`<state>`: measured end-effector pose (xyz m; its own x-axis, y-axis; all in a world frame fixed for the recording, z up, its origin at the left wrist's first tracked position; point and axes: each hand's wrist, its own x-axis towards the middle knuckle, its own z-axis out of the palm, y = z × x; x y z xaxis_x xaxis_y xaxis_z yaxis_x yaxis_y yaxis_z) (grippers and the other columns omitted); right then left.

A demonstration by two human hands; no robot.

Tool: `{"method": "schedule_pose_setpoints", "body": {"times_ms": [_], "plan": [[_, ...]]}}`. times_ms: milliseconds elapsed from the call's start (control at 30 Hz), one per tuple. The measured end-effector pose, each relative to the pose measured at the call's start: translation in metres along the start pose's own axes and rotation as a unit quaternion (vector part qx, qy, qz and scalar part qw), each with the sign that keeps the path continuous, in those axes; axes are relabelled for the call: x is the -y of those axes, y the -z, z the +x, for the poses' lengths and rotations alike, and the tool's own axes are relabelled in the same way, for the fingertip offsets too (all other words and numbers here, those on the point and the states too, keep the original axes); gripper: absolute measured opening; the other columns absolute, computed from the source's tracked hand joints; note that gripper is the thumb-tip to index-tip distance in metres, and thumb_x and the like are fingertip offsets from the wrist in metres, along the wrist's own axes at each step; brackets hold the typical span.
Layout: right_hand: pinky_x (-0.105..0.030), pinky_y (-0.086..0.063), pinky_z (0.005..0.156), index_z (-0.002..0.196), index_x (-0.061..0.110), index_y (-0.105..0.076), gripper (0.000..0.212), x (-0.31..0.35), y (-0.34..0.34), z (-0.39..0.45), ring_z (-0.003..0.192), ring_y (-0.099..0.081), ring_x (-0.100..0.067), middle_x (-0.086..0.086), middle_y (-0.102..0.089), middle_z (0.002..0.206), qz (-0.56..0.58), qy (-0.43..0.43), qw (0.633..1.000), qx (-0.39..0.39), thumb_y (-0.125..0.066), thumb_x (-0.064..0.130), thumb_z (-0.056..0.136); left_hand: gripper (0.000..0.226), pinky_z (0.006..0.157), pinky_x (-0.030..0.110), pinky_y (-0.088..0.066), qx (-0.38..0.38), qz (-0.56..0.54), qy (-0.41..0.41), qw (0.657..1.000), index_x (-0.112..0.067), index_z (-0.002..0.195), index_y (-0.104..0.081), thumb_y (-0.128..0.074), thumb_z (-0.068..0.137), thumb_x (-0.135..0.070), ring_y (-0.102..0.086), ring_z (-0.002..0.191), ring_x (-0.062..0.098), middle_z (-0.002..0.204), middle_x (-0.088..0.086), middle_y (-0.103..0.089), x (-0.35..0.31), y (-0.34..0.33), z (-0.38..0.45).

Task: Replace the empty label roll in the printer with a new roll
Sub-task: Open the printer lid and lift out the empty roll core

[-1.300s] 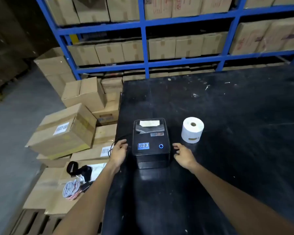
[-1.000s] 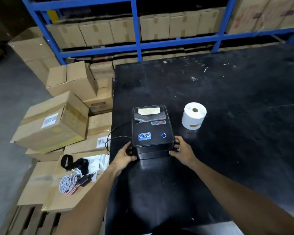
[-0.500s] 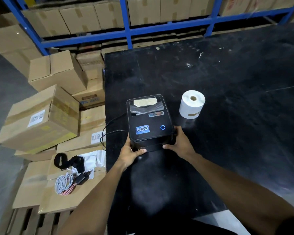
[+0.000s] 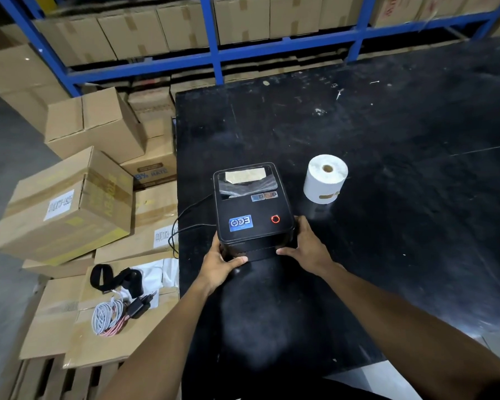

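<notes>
A black label printer (image 4: 253,210) sits near the left edge of a black table (image 4: 387,226), lid down, with a blue sticker and a ring light glowing red on top. A pale label shows through its top window. My left hand (image 4: 218,262) grips its front left corner and my right hand (image 4: 308,248) grips its front right corner, thumbs on the front face. A full white label roll (image 4: 325,183) stands on end to the right of the printer, apart from it.
A black power cable (image 4: 185,223) runs from the printer's left side off the table edge. Cardboard boxes (image 4: 64,203) are stacked left of the table, with coiled cables and a charger (image 4: 119,310) on them. Blue shelving (image 4: 214,53) full of boxes stands behind.
Both hands moved in from beside the printer to grip its front corners. The ring light went from blue to red. The camera came closer.
</notes>
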<state>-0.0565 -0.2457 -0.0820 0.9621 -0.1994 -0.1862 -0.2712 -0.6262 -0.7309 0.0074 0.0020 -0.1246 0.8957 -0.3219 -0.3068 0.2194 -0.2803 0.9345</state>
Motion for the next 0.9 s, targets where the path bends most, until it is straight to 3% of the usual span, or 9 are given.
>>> {"method": "schedule_pose_setpoints", "body": {"times_ms": [133, 233, 367, 433, 567, 667, 800, 900], "plan": [[-0.045, -0.054, 0.085, 0.129, 0.024, -0.035, 0.079, 0.001, 0.000, 0.003, 0.112, -0.061, -0.020, 0.011, -0.041, 0.133, -0.022, 0.001, 1.000, -0.009, -0.086, 0.039, 0.070, 0.088, 0.075, 0.011, -0.053, 0.023, -0.018, -0.005, 1.000, -0.020, 0.146, -0.038, -0.086, 0.073, -0.007, -0.069, 0.097, -0.001, 0.104, -0.021, -0.074, 0.000, 0.003, 0.001], [-0.046, -0.051, 0.099, 0.134, 0.024, -0.035, 0.086, -0.004, -0.001, 0.004, 0.118, -0.055, -0.016, 0.011, -0.036, 0.136, 0.020, 0.001, 1.000, -0.011, -0.088, 0.039, 0.068, 0.095, 0.088, 0.014, -0.051, 0.035, -0.035, -0.011, 0.999, -0.027, 0.149, -0.032, -0.087, 0.072, -0.021, -0.066, 0.109, 0.004, 0.112, -0.019, -0.072, -0.004, 0.003, -0.001], [-0.027, -0.029, 0.115, 0.156, 0.025, -0.012, 0.112, -0.004, -0.003, 0.000, 0.139, -0.027, 0.003, 0.012, -0.013, 0.161, 0.102, 0.036, 0.994, -0.006, -0.080, 0.054, 0.071, 0.096, 0.090, 0.012, -0.049, 0.042, -0.046, -0.005, 0.998, -0.032, 0.150, -0.029, -0.087, 0.073, -0.026, -0.061, 0.119, 0.004, 0.126, -0.017, -0.067, -0.006, 0.001, -0.002], [-0.028, -0.023, 0.119, 0.158, 0.028, -0.009, 0.110, 0.000, -0.005, -0.001, 0.145, -0.017, 0.006, 0.013, -0.009, 0.165, 0.107, 0.066, 0.992, 0.000, -0.072, 0.062, 0.075, 0.095, 0.089, 0.010, -0.049, 0.047, -0.054, 0.005, 0.997, -0.038, 0.148, -0.028, -0.086, 0.074, -0.023, -0.059, 0.120, 0.001, 0.128, -0.018, -0.065, -0.006, 0.001, -0.001], [-0.046, -0.028, 0.122, 0.157, 0.023, -0.019, 0.098, 0.006, -0.014, -0.003, 0.149, -0.027, -0.009, 0.005, -0.029, 0.162, 0.175, 0.076, 0.981, -0.032, -0.065, 0.064, 0.080, 0.091, 0.084, 0.006, -0.048, 0.046, -0.091, 0.030, 0.994, -0.043, 0.142, -0.031, -0.080, 0.073, -0.008, -0.060, 0.118, -0.003, 0.124, -0.018, -0.068, -0.007, -0.004, 0.002], [-0.053, -0.029, 0.118, 0.154, 0.028, -0.029, 0.089, 0.014, -0.017, -0.004, 0.146, -0.033, -0.014, 0.006, -0.041, 0.155, 0.155, 0.069, 0.982, -0.089, -0.056, 0.072, 0.081, 0.090, 0.082, 0.006, -0.050, 0.047, -0.108, 0.043, 0.992, -0.041, 0.141, -0.032, -0.078, 0.073, -0.003, -0.061, 0.116, -0.002, 0.123, -0.016, -0.069, -0.009, -0.006, 0.003], [-0.049, -0.040, 0.110, 0.137, 0.022, -0.053, 0.075, 0.050, -0.009, 0.012, 0.130, -0.047, -0.020, -0.002, -0.055, 0.135, 0.201, 0.072, 0.959, -0.188, -0.053, 0.072, 0.082, 0.088, 0.088, 0.020, -0.048, 0.011, -0.123, 0.068, 0.990, -0.036, 0.133, -0.033, -0.076, 0.064, 0.000, -0.060, 0.121, 0.011, 0.124, -0.004, -0.067, -0.019, -0.006, 0.006], [-0.041, -0.041, 0.111, 0.128, 0.019, -0.059, 0.076, 0.090, 0.007, 0.037, 0.123, -0.052, -0.019, -0.003, -0.053, 0.127, 0.266, -0.007, 0.940, -0.212, -0.059, 0.071, 0.074, 0.100, 0.103, 0.033, -0.043, 0.014, -0.100, 0.094, 0.990, -0.037, 0.136, -0.018, -0.072, 0.061, 0.001, -0.051, 0.125, 0.019, 0.132, 0.004, -0.055, -0.032, -0.003, 0.012]]}}
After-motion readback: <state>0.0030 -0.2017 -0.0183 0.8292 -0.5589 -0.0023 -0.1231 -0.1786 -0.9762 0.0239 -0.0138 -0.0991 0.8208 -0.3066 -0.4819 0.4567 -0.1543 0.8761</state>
